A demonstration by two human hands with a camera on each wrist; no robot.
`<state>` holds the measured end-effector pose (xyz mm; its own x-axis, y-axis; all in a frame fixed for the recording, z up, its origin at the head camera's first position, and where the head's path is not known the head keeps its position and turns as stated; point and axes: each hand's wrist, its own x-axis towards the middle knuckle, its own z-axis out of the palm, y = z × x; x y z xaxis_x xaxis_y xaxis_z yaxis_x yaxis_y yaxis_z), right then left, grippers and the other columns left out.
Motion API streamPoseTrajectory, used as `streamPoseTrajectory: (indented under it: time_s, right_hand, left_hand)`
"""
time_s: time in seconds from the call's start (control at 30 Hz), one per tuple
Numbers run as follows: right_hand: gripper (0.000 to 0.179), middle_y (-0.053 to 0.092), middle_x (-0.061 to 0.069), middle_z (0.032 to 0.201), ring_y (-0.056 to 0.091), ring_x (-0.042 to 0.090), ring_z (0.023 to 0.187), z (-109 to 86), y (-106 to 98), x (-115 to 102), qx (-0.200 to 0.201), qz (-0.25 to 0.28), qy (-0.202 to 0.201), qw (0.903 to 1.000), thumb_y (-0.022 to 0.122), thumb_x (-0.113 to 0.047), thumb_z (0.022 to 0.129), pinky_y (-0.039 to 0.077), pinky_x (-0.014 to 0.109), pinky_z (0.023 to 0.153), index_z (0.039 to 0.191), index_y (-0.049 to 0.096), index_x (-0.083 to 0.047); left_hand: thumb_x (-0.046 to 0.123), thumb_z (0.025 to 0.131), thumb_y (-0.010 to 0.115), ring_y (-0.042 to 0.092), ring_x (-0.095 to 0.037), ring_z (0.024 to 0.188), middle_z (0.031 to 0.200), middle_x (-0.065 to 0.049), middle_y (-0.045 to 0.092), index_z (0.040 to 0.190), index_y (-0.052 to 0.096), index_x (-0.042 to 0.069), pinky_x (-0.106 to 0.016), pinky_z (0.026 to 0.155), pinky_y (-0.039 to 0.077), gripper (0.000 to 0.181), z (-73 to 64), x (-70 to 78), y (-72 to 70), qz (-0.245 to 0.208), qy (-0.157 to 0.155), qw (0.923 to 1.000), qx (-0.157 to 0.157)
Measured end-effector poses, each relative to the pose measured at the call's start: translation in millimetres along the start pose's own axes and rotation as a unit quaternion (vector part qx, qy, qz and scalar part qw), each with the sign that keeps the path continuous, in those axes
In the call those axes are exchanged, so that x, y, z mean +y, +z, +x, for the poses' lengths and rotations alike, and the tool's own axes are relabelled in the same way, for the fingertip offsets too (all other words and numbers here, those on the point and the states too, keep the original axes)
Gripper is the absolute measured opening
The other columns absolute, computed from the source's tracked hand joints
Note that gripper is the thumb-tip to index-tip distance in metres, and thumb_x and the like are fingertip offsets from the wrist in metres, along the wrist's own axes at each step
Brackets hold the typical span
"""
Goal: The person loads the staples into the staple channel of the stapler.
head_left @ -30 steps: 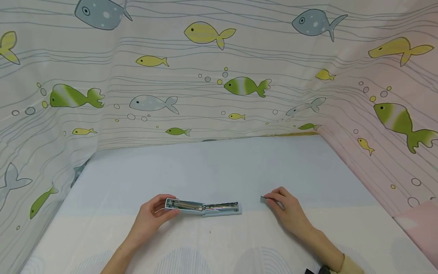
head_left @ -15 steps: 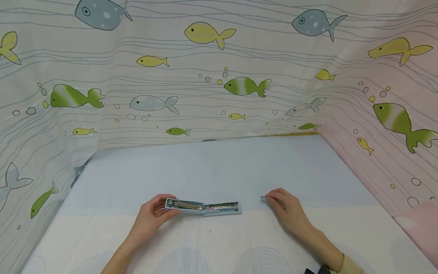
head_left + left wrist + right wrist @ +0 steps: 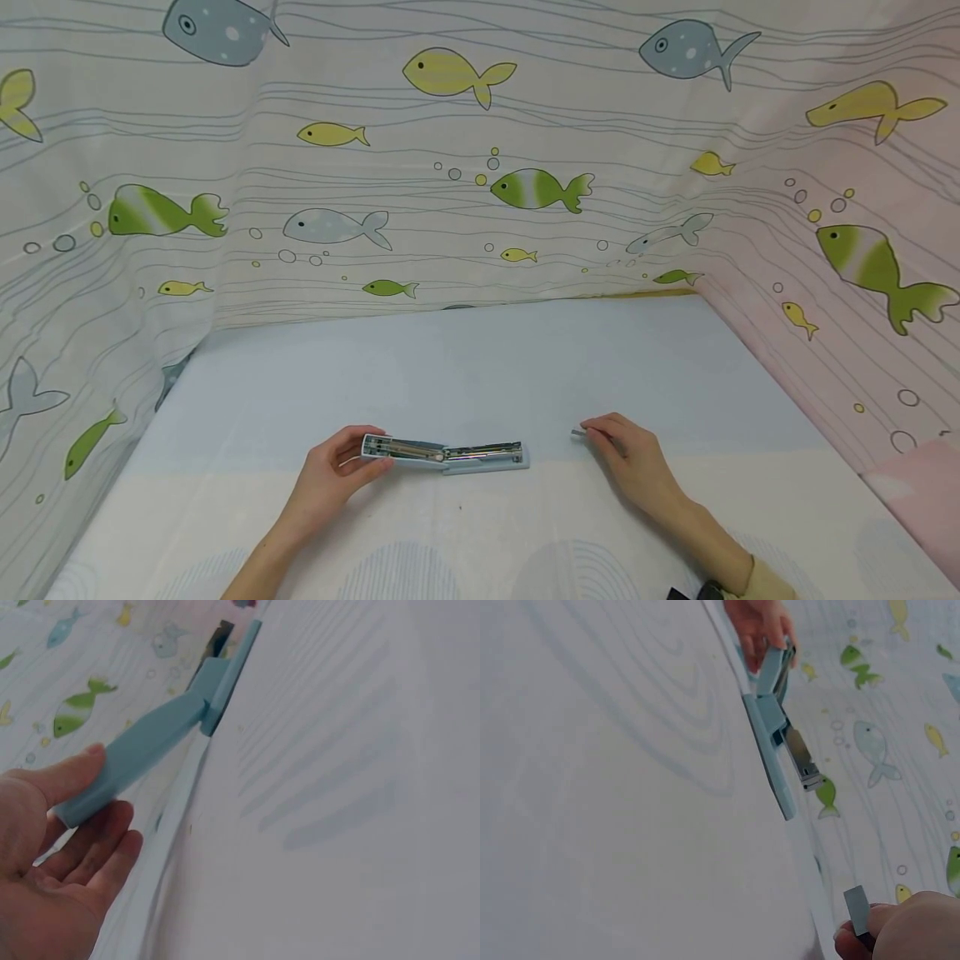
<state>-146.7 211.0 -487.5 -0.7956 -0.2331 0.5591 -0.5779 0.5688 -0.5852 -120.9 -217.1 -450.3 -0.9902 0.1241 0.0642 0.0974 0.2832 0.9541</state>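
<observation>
A light blue stapler [image 3: 405, 451] is spread wide, its metal insides facing up in the head view. My left hand [image 3: 334, 468] grips the end of its raised top arm between thumb and fingers, while the base [image 3: 769, 757] lies low over the table with the metal staple channel [image 3: 799, 750] angled away from it. To the right, apart from the stapler, my right hand [image 3: 636, 462] pinches a short grey strip of staples [image 3: 857, 910] between thumb and fingertips. Part of the strip is hidden by the fingers.
Beneath the hands is a table [image 3: 480, 367] with a pale blue and white cover. A fish-patterned curtain [image 3: 435, 183] stands along its back and both sides. A tiny dark speck [image 3: 461, 507] lies in front of the stapler.
The staple strip has turned in my right fingers, from its broad face showing to a thin edge. My left hand and the stapler have stayed in place.
</observation>
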Motion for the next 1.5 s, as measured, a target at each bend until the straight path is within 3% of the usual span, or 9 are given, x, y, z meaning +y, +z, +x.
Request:
streamPoseTrajectory:
  time_s: [0.37, 0.63, 0.97, 1.5]
  right_hand:
    - [0.020, 0.072, -0.002, 0.101, 0.067, 0.010, 0.091, -0.2, -0.3, -0.9, -0.011, 0.014, 0.003, 0.9998, 0.068, 0.002, 0.092, 0.049, 0.008, 0.081, 0.107, 0.074, -0.010]
    - [0.026, 0.072, -0.001, 0.098, 0.066, 0.008, 0.087, -0.8, 1.3, 2.8, -0.001, -0.012, -0.011, 0.9999, 0.070, 0.005, 0.089, 0.047, 0.007, 0.078, 0.109, 0.074, -0.010]
    - [0.038, 0.071, -0.002, 0.098, 0.064, 0.007, 0.082, -2.2, 3.7, 3.0, 0.012, -0.002, -0.016, 0.9998, 0.077, 0.011, 0.079, 0.046, 0.006, 0.078, 0.110, 0.074, -0.010]
    - [0.032, 0.071, 0.000, 0.095, 0.061, 0.008, 0.080, -0.7, 3.4, 1.2, 0.011, 0.021, -0.018, 0.9996, 0.077, 0.010, 0.079, 0.047, 0.007, 0.075, 0.107, 0.073, -0.004]
  left_hand:
    - [0.012, 0.083, 0.082, 0.069, -0.008, 0.099, 0.116, -0.017, 0.067, 0.123, 0.062, 0.004, -0.023, 0.086, 0.059, 0.045, 0.5, -2.9, -0.9, -0.007, 0.000, 1.0000, -0.004]
    - [0.016, 0.084, 0.081, 0.071, -0.013, 0.098, 0.117, -0.017, 0.067, 0.123, 0.062, 0.007, -0.022, 0.084, 0.059, 0.044, 0.9, -2.3, -0.7, -0.004, -0.016, 0.9998, -0.005]
    - [0.016, 0.084, 0.081, 0.071, -0.011, 0.099, 0.117, -0.017, 0.067, 0.123, 0.062, 0.007, -0.022, 0.084, 0.059, 0.045, 0.8, -2.6, -0.5, 0.001, -0.013, 0.9999, -0.003]
    - [0.016, 0.085, 0.081, 0.072, -0.012, 0.099, 0.118, -0.018, 0.067, 0.124, 0.061, 0.007, -0.022, 0.084, 0.059, 0.045, 0.0, 0.1, -0.7, -0.002, -0.016, 0.9999, -0.006]
